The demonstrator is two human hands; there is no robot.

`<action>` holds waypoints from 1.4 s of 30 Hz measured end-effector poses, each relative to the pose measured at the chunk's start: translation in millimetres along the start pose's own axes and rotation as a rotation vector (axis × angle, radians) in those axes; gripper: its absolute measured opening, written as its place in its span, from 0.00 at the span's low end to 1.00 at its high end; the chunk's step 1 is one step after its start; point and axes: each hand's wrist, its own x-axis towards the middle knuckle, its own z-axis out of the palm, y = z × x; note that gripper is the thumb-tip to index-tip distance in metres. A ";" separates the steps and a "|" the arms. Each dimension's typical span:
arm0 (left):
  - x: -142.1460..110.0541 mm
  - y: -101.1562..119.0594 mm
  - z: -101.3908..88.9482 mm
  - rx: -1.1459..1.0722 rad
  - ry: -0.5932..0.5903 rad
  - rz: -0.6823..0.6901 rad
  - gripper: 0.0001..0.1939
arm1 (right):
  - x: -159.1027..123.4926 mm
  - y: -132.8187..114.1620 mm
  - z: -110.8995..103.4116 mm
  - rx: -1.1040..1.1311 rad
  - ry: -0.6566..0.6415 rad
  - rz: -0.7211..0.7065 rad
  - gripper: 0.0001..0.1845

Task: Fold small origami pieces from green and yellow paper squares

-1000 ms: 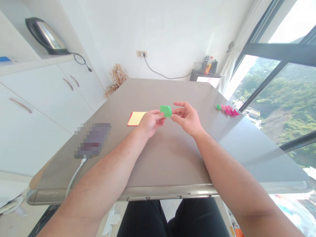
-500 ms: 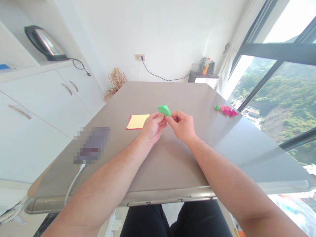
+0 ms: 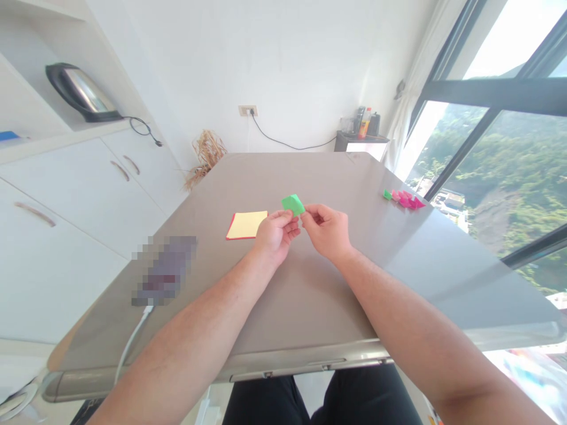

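Note:
A small green piece of folded paper (image 3: pixel 293 204) is held above the middle of the table. My left hand (image 3: pixel 277 234) pinches its lower edge between thumb and fingers. At the paper's right corner, the thumb and forefinger of my right hand (image 3: pixel 326 229) are closed on it. Just left of my left hand lies a pad of yellow paper (image 3: pixel 245 225) with a red sheet showing along its edge. Folded paper pieces, pink (image 3: pixel 407 200) and green (image 3: pixel 387 195), sit in a row near the table's right edge.
The grey table (image 3: pixel 310 171) reaches toward the wall. At its left lies a blurred-out device (image 3: pixel 166 271) with a white cable (image 3: pixel 133 339). A kettle (image 3: pixel 84 94) stands on the left shelf. Bottles (image 3: pixel 365 123) stand on a small cabinet behind, and windows (image 3: pixel 487 147) line the right.
The green paper has turned slightly in my fingers and shows a flatter, squarer face. My hands stay almost in place, while the whole view has shifted a little downward in the frame.

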 end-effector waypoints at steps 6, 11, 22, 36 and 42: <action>-1.5 -1.2 2.5 0.043 -0.001 0.040 0.06 | -1.6 5.4 2.7 -0.099 0.029 -0.102 0.11; -1.2 -2.8 2.5 0.038 -0.001 0.052 0.06 | -3.0 5.0 2.8 -0.039 0.038 -0.109 0.10; -8.7 -8.3 8.3 -0.009 -0.051 0.113 0.11 | 0.7 -3.5 2.6 0.073 0.051 0.113 0.12; -11.7 -4.7 11.5 0.073 0.045 0.197 0.09 | -1.8 -6.1 1.8 0.039 0.026 0.066 0.13; -11.4 -3.1 12.3 0.077 0.027 0.218 0.11 | -2.9 -6.5 1.6 0.117 -0.014 0.089 0.14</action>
